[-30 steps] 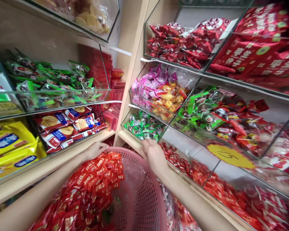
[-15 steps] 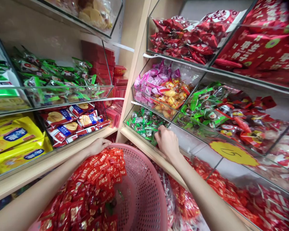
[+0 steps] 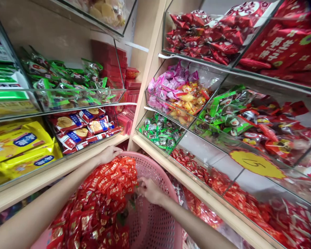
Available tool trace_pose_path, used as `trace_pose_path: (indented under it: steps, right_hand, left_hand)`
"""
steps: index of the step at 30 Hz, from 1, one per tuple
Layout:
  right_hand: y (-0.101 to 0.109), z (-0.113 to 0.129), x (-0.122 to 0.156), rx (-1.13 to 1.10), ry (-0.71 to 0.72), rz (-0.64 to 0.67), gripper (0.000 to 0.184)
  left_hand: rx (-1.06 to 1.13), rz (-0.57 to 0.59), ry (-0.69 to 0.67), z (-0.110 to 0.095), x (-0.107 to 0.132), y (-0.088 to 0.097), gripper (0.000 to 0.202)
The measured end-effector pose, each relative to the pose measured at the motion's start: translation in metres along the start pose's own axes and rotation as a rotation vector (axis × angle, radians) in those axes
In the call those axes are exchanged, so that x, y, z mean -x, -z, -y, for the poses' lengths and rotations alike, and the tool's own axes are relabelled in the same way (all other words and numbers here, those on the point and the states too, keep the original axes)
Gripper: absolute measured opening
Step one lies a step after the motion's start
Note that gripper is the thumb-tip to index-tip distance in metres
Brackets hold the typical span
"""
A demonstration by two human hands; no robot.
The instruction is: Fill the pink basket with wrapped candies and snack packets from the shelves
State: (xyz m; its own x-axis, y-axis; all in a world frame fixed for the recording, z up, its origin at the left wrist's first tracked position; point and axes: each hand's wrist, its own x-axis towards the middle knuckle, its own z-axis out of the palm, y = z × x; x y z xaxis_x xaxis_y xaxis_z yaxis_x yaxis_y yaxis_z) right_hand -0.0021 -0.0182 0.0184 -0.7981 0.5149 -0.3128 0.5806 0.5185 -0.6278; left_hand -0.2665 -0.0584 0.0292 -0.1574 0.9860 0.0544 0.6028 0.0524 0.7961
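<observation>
A pink perforated basket sits low in front of me, heaped on its left side with small red-wrapped candies. My left hand grips the basket's far rim, fingers curled over it. My right hand is down inside the basket at the edge of the red pile, fingers pinched together; a bit of green wrapper shows just below them, but what they hold is too small to make out. A clear bin of green-wrapped candies sits on the shelf just above the basket.
Glass-fronted bins line both sides: green packets, biscuit packs and yellow bags on the left; pink and orange candies, red packets and a long bin of red candies with a yellow price tag on the right.
My right hand has drawn back from the green candy bin and dropped into the basket beside the red pile. My left hand stays on the rim. The view has shifted slightly.
</observation>
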Motion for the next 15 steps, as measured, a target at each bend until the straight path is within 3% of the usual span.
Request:
trace_pose_path:
  steps: [4,8,11,15]
  right_hand:
    - [-0.016,0.001,-0.002,0.163,-0.042,0.112,0.038]
    - [-0.021,0.016,0.006,0.311,-0.071,0.047,0.036]
    - [-0.025,0.026,0.009,0.442,0.034,-0.04,0.035]
    - [-0.038,0.03,0.004,0.447,0.057,0.034,0.033]
  left_hand:
    - [0.037,0.027,-0.003,-0.005,0.002,0.001,0.04]
    - [0.037,0.031,-0.008,-0.004,0.003,0.001,0.039]
    - [0.033,0.027,-0.022,0.0,0.002,-0.001,0.038]
    - [0.011,-0.02,-0.017,0.003,0.002,-0.002,0.038]
